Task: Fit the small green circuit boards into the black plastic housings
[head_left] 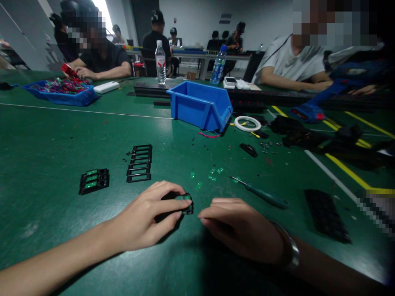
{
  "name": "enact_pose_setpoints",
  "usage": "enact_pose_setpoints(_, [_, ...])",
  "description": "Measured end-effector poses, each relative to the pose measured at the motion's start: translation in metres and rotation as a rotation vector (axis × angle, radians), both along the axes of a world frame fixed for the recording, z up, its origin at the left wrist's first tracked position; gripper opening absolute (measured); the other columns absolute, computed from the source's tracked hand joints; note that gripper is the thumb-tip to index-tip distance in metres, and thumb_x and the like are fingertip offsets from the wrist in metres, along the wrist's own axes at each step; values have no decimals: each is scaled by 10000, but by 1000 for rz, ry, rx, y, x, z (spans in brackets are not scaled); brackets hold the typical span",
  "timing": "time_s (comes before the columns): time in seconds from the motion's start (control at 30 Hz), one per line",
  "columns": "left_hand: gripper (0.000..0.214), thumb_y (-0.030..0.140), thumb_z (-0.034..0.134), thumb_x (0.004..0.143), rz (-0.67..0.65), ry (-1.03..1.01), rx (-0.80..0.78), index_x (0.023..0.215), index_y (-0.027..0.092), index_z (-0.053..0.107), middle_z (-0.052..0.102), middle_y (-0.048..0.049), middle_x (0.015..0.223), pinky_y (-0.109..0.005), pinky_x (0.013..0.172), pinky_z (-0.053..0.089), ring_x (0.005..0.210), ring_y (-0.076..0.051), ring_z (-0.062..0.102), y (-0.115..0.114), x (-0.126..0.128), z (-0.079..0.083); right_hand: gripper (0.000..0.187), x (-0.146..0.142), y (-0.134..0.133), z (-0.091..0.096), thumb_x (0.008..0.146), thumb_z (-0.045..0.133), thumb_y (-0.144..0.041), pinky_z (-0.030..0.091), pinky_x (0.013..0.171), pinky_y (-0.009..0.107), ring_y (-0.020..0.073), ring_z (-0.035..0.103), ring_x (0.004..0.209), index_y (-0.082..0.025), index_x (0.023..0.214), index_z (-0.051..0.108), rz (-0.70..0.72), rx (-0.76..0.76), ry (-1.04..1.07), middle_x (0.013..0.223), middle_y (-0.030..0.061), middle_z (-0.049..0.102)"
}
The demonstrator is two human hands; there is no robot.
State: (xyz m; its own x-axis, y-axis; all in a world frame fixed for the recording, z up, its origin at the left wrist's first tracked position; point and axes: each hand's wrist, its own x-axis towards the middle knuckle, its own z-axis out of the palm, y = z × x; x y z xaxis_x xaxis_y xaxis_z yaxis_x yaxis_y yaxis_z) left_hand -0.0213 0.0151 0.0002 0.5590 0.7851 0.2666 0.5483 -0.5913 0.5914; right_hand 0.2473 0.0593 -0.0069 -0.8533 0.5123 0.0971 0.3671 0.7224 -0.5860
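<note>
Pressed to the table, a small black plastic holder with a green circuit board (187, 200) is gripped between the fingers and thumb of my left hand (154, 211). Just right of it, my right hand (237, 226) has its fingers curled and pressed together; anything between the fingertips is hidden. Behind my hands lie several loose green circuit boards (212, 177). A screwdriver (262, 194) with a dark green handle rests beyond my right hand. Left of my left hand are black holders fitted with green boards (94, 181) and a ladder-like black plastic frame (140, 163).
A blue bin (197, 105) stands ahead, near a roll of white tape (247, 123) and small screws (268, 146). A blue tray of wires (61, 92) is at far left. A dark ridged block (327, 214) and a blue power drill (317, 105) are at right. Co-workers sit opposite.
</note>
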Motion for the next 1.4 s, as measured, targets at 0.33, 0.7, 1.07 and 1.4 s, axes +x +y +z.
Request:
enact_pose_setpoints(0.33, [409, 208, 531, 989, -21, 51, -33, 1390, 273, 580, 544, -88, 1365, -438, 1064, 462, 1242, -223, 537, -1, -1, -3, 276, 4, -1, -2, 991, 534, -202, 401, 707, 271, 142, 598, 768, -255, 1246, 627, -24, 6, 70, 932, -6, 732])
enact_pose_setpoints(0.7, [408, 220, 538, 988, -17, 53, -34, 1391, 280, 572, 542, -76, 1370, -418, 1072, 454, 1255, -215, 528, -1, -1, -3, 289, 1, 0, 2, 977, 540, -160, 408, 703, 260, 134, 597, 764, -254, 1234, 633, -9, 2, 90, 927, -15, 732])
enact_pose_setpoints(1.07, [420, 204, 538, 981, -21, 37, -23, 1394, 263, 576, 549, -90, 1369, -430, 1074, 462, 1254, -219, 536, -2, -2, -3, 349, 3, 0, 2, 969, 550, -163, 412, 691, 281, 148, 607, 758, -209, 1307, 626, 13, 14, 92, 958, 20, 752])
enact_pose_setpoints(1.4, [418, 198, 537, 980, -24, 26, -33, 1391, 259, 578, 557, -100, 1368, -447, 1068, 468, 1253, -231, 543, 0, -1, -3, 355, 3, 1, 2, 972, 546, -168, 436, 735, 288, 156, 626, 777, -218, 1315, 626, 9, 19, 83, 973, 32, 753])
